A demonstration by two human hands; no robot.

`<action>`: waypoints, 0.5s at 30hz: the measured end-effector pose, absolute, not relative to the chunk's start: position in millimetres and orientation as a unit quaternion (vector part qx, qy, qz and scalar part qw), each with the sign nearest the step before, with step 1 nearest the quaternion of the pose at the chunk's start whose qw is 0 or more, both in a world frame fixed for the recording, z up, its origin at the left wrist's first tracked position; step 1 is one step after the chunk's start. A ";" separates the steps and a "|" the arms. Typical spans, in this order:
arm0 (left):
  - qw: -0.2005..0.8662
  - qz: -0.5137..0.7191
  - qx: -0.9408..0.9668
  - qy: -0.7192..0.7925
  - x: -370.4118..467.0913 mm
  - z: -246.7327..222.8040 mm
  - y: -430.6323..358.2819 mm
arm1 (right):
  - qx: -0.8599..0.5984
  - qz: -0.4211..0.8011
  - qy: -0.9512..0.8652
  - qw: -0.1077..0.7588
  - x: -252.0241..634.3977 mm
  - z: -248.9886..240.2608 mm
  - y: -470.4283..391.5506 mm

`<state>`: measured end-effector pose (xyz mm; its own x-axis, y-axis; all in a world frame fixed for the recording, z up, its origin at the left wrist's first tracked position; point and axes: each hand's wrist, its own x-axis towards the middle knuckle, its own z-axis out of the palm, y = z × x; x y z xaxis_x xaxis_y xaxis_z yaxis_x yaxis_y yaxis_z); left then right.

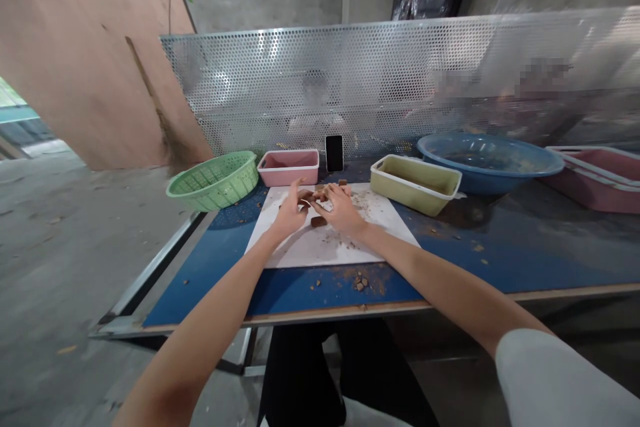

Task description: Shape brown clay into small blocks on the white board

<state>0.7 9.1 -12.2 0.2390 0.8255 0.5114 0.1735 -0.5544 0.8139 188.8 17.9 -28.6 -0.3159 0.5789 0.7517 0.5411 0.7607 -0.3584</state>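
My left hand (291,211) and my right hand (343,209) meet over a white board (295,247). Between them is a small brown lump (316,198), perhaps clay. The left thumb and fingers curl around its left side, while the right fingers press on it from the right. Hands hide part of the lump, so its exact shape is unclear. Just below the fingers lies a darker brown block (319,221) on the board. Another small brown piece (343,182) rests at the board's far edge. Brown crumbs are scattered near my right wrist.
Behind the board stand a pink basket (289,177), a phone (335,153) and an olive-green basket (425,197). A green colander (215,187) sits left, a blue basin (490,173) right. Loose brown bits (361,282) lie near the table's front edge. A perforated metal panel (370,73) rises behind.
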 end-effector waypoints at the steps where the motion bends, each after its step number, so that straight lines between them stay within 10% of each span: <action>1: 0.354 0.526 0.694 0.342 0.6 -10.2 9.2 | -0.346 0.027 -0.806 0.479 189.1 -28.5 18.0; 15: 0.452 0.571 0.570 0.380 0.1 0.0 6.4 | -0.337 0.010 -0.802 0.493 196.9 -1.6 12.2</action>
<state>0.1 6.4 0.0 0.0586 0.9495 0.3082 -0.0837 -0.3029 0.9493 196.9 12.2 -1.6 -0.2858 0.5504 0.7844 0.5307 0.7725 -0.3487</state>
